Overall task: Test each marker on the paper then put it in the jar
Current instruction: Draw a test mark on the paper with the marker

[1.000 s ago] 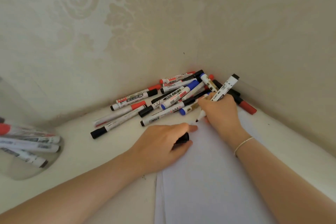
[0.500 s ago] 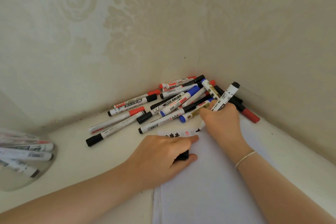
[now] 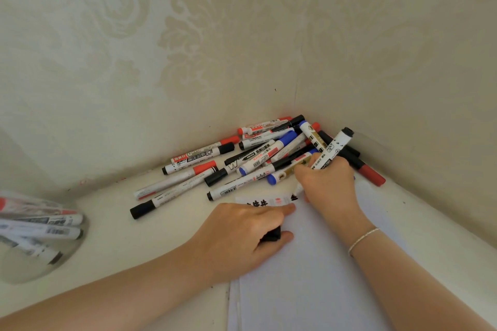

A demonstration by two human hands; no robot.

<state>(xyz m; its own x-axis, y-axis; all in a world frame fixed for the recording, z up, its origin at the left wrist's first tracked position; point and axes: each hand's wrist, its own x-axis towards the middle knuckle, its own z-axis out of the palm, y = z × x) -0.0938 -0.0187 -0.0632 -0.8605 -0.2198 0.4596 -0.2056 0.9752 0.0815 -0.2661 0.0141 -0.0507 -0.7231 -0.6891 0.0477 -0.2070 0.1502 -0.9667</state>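
Cream corner shelf (image 3: 113, 228), damask walls (image 3: 188, 35); hands: right (image 3: 326, 183) around marker (image 3: 332, 149), left (image 3: 242, 236) around cap (image 3: 271, 235).

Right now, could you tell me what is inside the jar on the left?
The jar holds several markers with white barrels, one with a red end. How many in all I cannot tell: the glass blurs them and the picture's edge cuts it off.

Cream damask-patterned walls (image 3: 188, 35) meet in a corner above a white surface (image 3: 113, 244)
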